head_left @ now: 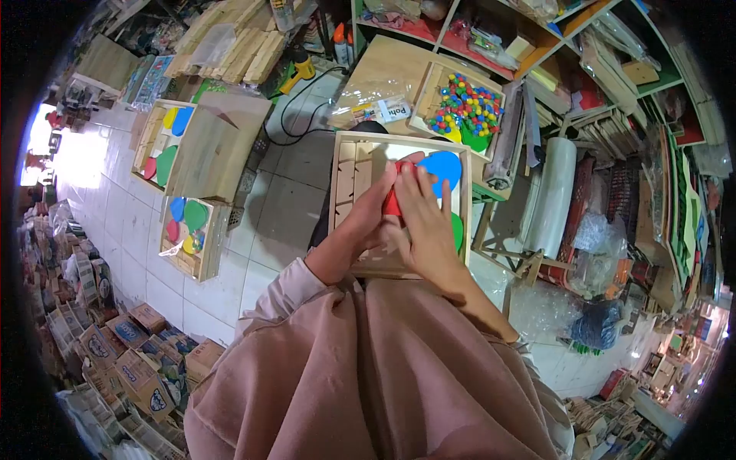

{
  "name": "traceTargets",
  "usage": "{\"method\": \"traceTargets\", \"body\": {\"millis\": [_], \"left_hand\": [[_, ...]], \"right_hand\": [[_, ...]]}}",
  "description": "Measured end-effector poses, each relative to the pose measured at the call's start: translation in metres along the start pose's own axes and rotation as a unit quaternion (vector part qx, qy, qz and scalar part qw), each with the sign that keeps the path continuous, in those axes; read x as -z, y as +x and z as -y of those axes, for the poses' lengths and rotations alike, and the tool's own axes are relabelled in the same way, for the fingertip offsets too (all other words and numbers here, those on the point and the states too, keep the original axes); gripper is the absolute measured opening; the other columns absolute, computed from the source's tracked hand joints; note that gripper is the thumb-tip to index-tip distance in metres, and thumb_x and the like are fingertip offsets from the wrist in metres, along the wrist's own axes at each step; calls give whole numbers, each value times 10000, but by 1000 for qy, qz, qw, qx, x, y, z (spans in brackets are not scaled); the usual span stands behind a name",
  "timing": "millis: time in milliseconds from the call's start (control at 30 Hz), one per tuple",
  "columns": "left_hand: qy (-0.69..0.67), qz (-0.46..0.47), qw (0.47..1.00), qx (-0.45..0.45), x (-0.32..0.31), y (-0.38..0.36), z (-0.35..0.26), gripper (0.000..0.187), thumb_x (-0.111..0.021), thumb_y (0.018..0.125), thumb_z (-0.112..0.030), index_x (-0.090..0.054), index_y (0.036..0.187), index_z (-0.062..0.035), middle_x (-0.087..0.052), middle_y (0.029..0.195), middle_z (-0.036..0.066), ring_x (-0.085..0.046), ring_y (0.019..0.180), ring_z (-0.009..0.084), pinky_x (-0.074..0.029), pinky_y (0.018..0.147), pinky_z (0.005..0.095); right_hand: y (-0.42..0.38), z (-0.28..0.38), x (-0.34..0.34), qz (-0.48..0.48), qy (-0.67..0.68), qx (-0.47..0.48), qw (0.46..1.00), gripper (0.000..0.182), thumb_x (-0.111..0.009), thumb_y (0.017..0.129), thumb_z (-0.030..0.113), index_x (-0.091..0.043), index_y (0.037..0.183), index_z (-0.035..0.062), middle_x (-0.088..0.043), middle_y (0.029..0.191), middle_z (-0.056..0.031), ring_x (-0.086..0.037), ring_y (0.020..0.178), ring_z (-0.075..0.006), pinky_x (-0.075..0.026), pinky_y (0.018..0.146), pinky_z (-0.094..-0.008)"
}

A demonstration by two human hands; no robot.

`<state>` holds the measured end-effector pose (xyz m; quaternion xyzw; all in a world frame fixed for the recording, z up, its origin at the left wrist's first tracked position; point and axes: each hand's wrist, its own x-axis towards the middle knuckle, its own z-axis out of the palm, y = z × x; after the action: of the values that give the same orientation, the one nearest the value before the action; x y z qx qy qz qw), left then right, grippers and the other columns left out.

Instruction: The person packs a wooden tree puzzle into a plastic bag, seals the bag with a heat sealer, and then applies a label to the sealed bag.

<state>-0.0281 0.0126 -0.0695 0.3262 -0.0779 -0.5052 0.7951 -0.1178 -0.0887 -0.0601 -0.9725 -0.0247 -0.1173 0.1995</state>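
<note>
A shallow wooden tray (464,172) sits on my lap. Over it, a red piece (393,202) is held between my two hands, its outline mostly covered by fingers. My left hand (369,215) grips it from the left side, with the thumb up near its top. Across its right side lies my right hand (426,226), fingers long and pressed against it. A rounded blue piece (442,170) is in the tray just beyond my right fingers, and a green piece (458,232) shows partly at the right wall. Wooden parts with small notches (345,184) lie along the left.
Ahead on a low table, another wooden tray (418,123) holds several small coloured beads. Wooden boxes (201,239) with coloured pieces stand at left. A yellow power drill (300,70) with a black cable rests on the floor. Right of me is a plastic-wrapped roll (550,199).
</note>
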Motion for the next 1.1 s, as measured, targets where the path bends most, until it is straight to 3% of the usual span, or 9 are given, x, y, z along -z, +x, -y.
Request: {"method": "traceTargets", "body": {"millis": [100,200,300,400,533,633,733,933,1100], "left_hand": [[12,-6,1000,10,11,-6,1,611,-301,946,-505,-279,1383,-78,-387,1358,137,-442,1205,240,-384,1000,376],[52,-49,997,-43,19,-9,13,601,-341,944,-486,-287,1378,-73,-391,1355,136,-462,1182,237,-388,999,390],[-25,-71,997,9,5,-12,1,537,-457,938,-365,-330,1356,-53,-443,1294,102,-453,1180,192,-405,964,352],[-68,-6,997,46,15,-12,-7,559,-533,893,-298,-330,1356,-60,-442,1283,94,-447,1184,188,-400,962,361],[113,0,992,52,10,-15,-6,630,-608,826,-224,-313,1359,-64,-462,1240,85,-445,1162,168,-401,951,335],[204,14,977,66,12,-13,-3,678,-660,786,-155,-307,1357,-64,-479,1213,78,-447,1138,148,-412,919,302],[139,20,989,44,8,-15,-8,696,-705,741,-103,-344,1335,-59,-508,1182,71,-490,1092,150,-428,896,299],[186,15,982,28,12,-14,-10,693,-749,697,-99,-396,1291,-47,-582,1063,55,-573,970,161,-444,895,308],[183,-7,982,39,13,-14,-7,636,-740,699,-93,-442,1257,-33,-576,1101,70,-581,977,161,-479,846,303]], "right_hand": [[-5,6,8,76,28,17,997,882,-667,725,441,-276,1386,8,-252,1457,-167,-168,1368,-345,-49,1067,-569],[1,2,10,60,-54,-86,993,931,-647,690,542,-303,1373,11,-267,1452,-149,-139,1382,-302,-55,1054,-602],[6,-4,9,-8,140,-74,987,962,-723,636,490,-312,1375,31,-316,1421,-161,-203,1358,-324,-100,1051,-593],[7,-37,12,7,185,-35,982,968,-796,582,372,-332,1374,68,-384,1362,-166,-319,1283,-345,-193,1048,-528],[12,-34,30,-16,248,-4,969,885,-812,566,229,-400,1339,100,-448,1288,-152,-437,1154,-327,-317,1004,-390],[11,-42,25,-1,291,-10,957,792,-791,590,175,-453,1300,86,-476,1261,-149,-461,1140,-315,-355,984,-382],[11,-39,28,-3,334,-41,941,732,-774,601,130,-486,1271,70,-498,1237,-148,-476,1141,-289,-372,980,-363],[7,-37,23,-7,375,-60,925,721,-766,613,99,-480,1274,60,-500,1233,-146,-475,1155,-252,-351,1002,-347],[8,-45,18,12,595,-119,795,580,-742,675,100,-527,1211,50,-556,1145,-124,-545,1050,-194,-408,936,-306]]}}
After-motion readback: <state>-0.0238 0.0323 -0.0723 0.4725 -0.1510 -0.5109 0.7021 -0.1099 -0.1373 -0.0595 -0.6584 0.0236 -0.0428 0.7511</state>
